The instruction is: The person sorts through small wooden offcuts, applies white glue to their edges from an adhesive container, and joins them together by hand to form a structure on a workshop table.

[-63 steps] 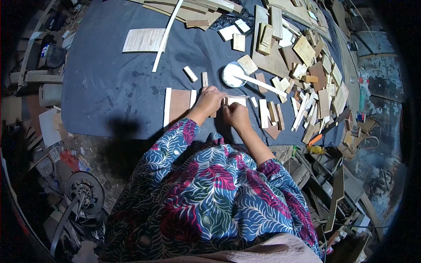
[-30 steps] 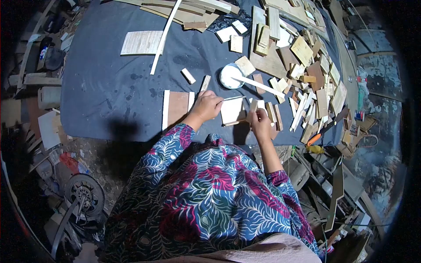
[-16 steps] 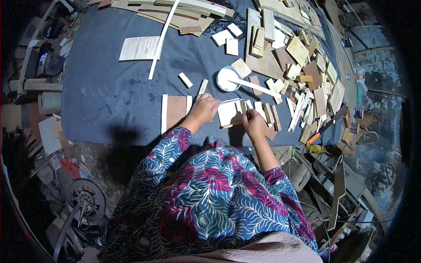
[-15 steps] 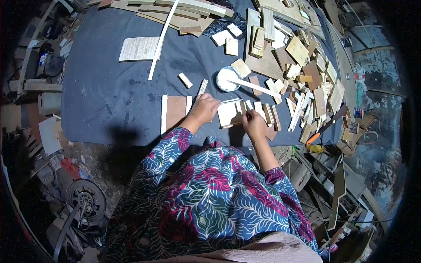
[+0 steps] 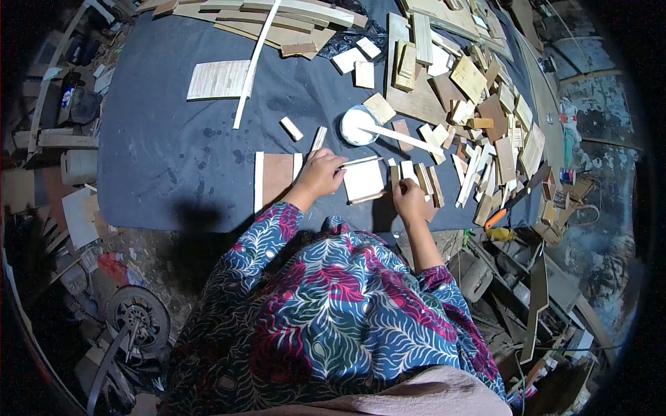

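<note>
My left hand [image 5: 320, 173] is closed, its fingertips at the near end of a thin wooden strip [image 5: 362, 161] along the far edge of a pale square panel [image 5: 363, 182]. A short ridged wood piece [image 5: 319, 138] sticks out beyond its knuckles. My right hand [image 5: 409, 201] pinches a small upright wood strip [image 5: 395, 174] just right of the panel. Beside these fingers stand several small wood blocks [image 5: 422, 179]. Left of my left hand lies a brown panel [image 5: 278, 180] with white strips along its sides.
A white tub [image 5: 352, 134] with a flat stick [image 5: 402, 138] across it stands beyond my hands. Wood offcuts [image 5: 496, 132] are heaped at the right, near an orange-handled tool [image 5: 495, 219]. A small block [image 5: 291, 129] and a whitish board [image 5: 218, 80] lie on the dark cloth [image 5: 159, 139].
My right hand has shifted slightly right, and the small strip at its fingers now stands apart from the pale panel's right edge. My left hand has barely moved.
</note>
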The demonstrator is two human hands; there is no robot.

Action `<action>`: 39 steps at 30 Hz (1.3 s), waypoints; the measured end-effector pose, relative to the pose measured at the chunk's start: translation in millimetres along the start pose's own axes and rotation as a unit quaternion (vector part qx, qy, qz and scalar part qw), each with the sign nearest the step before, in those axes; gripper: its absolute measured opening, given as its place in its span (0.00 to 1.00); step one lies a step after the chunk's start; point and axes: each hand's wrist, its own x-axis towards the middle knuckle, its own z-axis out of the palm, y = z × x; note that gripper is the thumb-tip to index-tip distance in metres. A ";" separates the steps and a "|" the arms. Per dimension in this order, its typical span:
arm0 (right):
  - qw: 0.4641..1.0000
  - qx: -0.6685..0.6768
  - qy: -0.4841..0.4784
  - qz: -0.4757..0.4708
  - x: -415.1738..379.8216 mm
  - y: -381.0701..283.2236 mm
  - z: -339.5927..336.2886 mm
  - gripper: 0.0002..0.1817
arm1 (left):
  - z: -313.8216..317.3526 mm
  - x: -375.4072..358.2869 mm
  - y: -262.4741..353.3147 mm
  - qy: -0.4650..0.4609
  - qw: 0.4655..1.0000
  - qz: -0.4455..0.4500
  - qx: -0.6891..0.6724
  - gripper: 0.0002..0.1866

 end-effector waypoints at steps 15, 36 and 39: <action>0.945 -0.004 0.022 -0.326 40.8 -25.2 23.3 0.15 | 0.5 -0.8 -0.6 0.017 0.999 0.029 -0.004 0.05; 0.934 -0.040 0.012 -0.355 41.8 -20.9 27.0 0.13 | 3.2 -1.9 -4.1 0.004 0.998 0.052 0.020 0.07; 0.960 0.096 0.002 -0.262 46.1 -21.5 24.5 0.14 | -3.1 -1.1 -0.1 -0.007 0.999 0.039 0.033 0.09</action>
